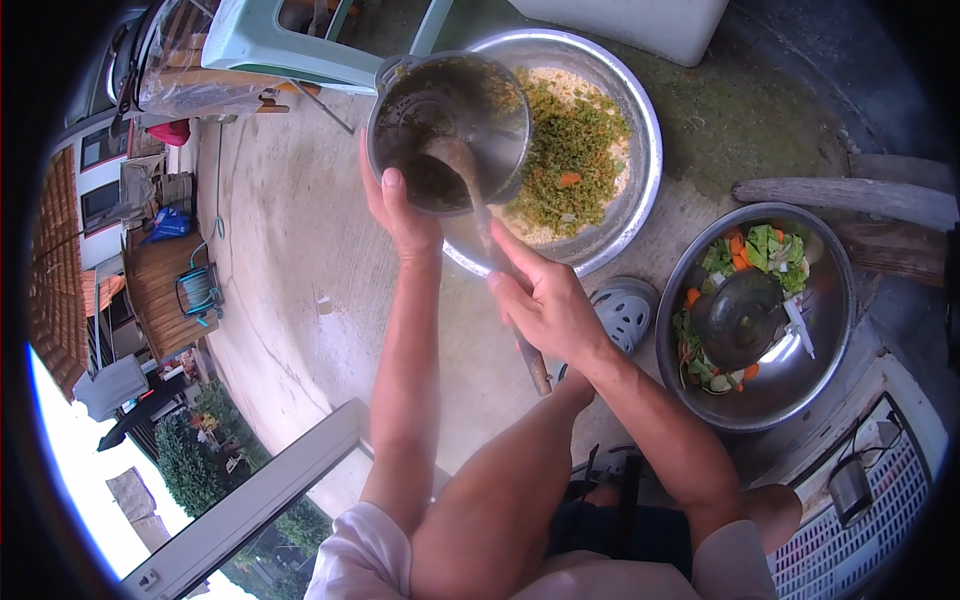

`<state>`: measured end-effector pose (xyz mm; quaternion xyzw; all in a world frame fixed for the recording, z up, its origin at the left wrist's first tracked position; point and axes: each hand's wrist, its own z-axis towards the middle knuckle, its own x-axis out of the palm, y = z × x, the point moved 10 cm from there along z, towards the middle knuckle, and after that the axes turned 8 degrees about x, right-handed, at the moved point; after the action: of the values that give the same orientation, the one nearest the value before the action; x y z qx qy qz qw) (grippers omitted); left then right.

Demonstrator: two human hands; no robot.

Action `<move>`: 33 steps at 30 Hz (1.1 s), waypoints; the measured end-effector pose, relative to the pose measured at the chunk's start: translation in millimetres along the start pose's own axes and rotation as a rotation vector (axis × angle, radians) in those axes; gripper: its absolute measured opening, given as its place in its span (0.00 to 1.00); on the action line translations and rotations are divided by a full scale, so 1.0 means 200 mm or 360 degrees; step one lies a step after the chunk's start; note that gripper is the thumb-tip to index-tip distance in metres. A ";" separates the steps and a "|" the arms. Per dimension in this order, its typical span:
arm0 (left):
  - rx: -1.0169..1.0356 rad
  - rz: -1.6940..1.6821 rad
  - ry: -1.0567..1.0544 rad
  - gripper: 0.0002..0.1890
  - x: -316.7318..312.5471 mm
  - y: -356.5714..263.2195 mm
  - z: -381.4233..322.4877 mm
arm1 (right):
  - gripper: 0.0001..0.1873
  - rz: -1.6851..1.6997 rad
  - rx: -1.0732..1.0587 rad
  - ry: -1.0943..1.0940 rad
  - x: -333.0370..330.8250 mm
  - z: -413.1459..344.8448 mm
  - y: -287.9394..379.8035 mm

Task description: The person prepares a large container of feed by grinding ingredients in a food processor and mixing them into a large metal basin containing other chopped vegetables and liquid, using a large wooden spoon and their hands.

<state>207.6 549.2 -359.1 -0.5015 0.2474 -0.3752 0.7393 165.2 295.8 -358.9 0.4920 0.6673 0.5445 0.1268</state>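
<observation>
My left hand (pixel 401 214) grips the rim and side of a round dark container (pixel 409 124), which is tilted and shows wet green residue inside. With my right hand (pixel 544 300) I hold a wooden spoon (pixel 480 199), its bowl inside the container. The container overlaps the left part of a large metal basin (pixel 645 150). In that basin, chopped green and orange vegetable matter (pixel 574 161) lies on pale grain-like meal (pixel 562 81). To the right, a steel bowl (pixel 817 360) holds cut carrot and leafy greens (pixel 769 251), a dark transparent lid-like piece (pixel 739 319) and a white-handled utensil (pixel 799 326).
A pale green plastic stool (pixel 300 56) stands behind the container. A grey clog (pixel 622 311) is on the concrete floor between basin and bowl. Wooden pieces (pixel 862 199) lie beyond the steel bowl, and a white slatted crate (pixel 847 547) is at lower right.
</observation>
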 end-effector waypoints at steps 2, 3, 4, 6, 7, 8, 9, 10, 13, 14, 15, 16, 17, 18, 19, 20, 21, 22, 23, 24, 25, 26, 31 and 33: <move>0.0030 -0.0005 0.0035 0.52 -0.01 0.01 0.03 | 0.33 -0.0131 -0.0109 0.0156 0.06 0.00 -0.03; 0.0044 -0.0007 0.0066 0.52 -0.01 0.01 0.03 | 0.33 -0.0136 -0.0106 0.0156 0.05 0.00 -0.02; 0.0042 -0.0012 0.0063 0.52 -0.03 0.02 0.03 | 0.33 -0.0075 0.0092 0.0230 0.06 0.01 -0.05; 0.0030 0.0072 0.0085 0.51 -0.04 0.03 0.03 | 0.34 -0.0018 0.0288 0.0299 0.04 0.02 -0.10; 0.0031 0.0065 0.0085 0.51 -0.03 0.03 0.05 | 0.35 -0.0080 0.0187 0.0294 0.01 0.03 -0.07; 0.0068 0.0105 0.0089 0.50 -0.01 0.02 0.07 | 0.36 -0.0143 0.0087 0.0289 -0.02 0.03 -0.05; 0.0105 0.0147 0.0091 0.49 0.00 0.02 0.09 | 0.36 -0.0150 0.0086 0.0286 -0.05 0.02 -0.06; 0.0105 0.0139 0.0088 0.49 0.00 0.03 0.11 | 0.35 -0.0274 -0.0067 0.0271 -0.09 0.01 -0.03; 0.0271 0.0420 0.0033 0.48 -0.07 0.01 0.18 | 0.34 -0.0463 -0.0204 0.0269 -0.17 -0.05 0.00; 0.0335 0.0567 0.0032 0.47 -0.10 0.00 0.18 | 0.35 -0.0547 -0.0167 0.0262 -0.19 -0.06 0.00; 0.0396 0.0693 0.0037 0.47 -0.07 0.00 0.18 | 0.35 -0.0641 -0.0129 0.0237 -0.24 -0.07 0.01; 0.0366 0.0650 0.0006 0.48 -0.05 0.02 0.16 | 0.36 -0.0710 -0.0078 0.0210 -0.29 -0.08 0.00; 0.0364 0.0639 0.0003 0.48 -0.04 0.02 0.15 | 0.36 -0.0720 -0.0076 0.0203 -0.34 -0.11 0.00; 0.0361 0.0781 0.0033 0.46 -0.03 0.01 0.16 | 0.36 -0.0816 -0.0111 0.0161 -0.40 -0.14 0.01; 0.0350 0.0934 0.0059 0.45 -0.04 0.01 0.16 | 0.37 -0.0908 -0.0140 0.0130 -0.43 -0.16 0.01; 0.0333 0.0867 0.0007 0.45 -0.07 0.01 0.16 | 0.36 -0.0837 -0.0185 0.0098 -0.45 -0.18 0.01; 0.0325 0.0861 0.0008 0.45 -0.06 0.01 0.15 | 0.36 -0.0841 -0.0177 0.0092 -0.45 -0.18 0.02; 0.0356 0.0847 0.0036 0.45 -0.06 0.00 0.14 | 0.36 -0.0854 -0.0152 0.0055 -0.46 -0.16 0.03; 0.0388 0.0835 0.0064 0.45 -0.06 -0.02 0.13 | 0.36 -0.0865 -0.0128 0.0018 -0.45 -0.15 0.04; 0.0426 0.0892 0.0118 0.46 -0.05 -0.04 0.13 | 0.36 -0.0866 -0.0137 0.0013 -0.42 -0.11 0.11; 0.0433 0.0889 0.0118 0.46 -0.04 -0.05 0.12 | 0.36 -0.0834 0.0017 0.0093 -0.37 -0.05 0.14; 0.0408 0.0842 0.0175 0.47 -0.03 -0.06 0.10 | 0.36 -0.0794 0.0174 0.0185 -0.30 0.00 0.12; 0.0333 0.0728 0.0212 0.46 0.08 -0.08 0.10 | 0.37 -0.0682 -0.0188 0.0147 -0.15 0.10 0.00; 0.0346 0.0761 0.0138 0.44 -0.08 -0.12 0.17 | 0.38 -0.0695 -0.0164 0.0230 -0.13 -0.02 0.00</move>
<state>217.0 575.7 -324.4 -0.3299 0.3486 -0.2355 0.8451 175.5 272.4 -368.1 0.2885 0.7366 0.5714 0.2186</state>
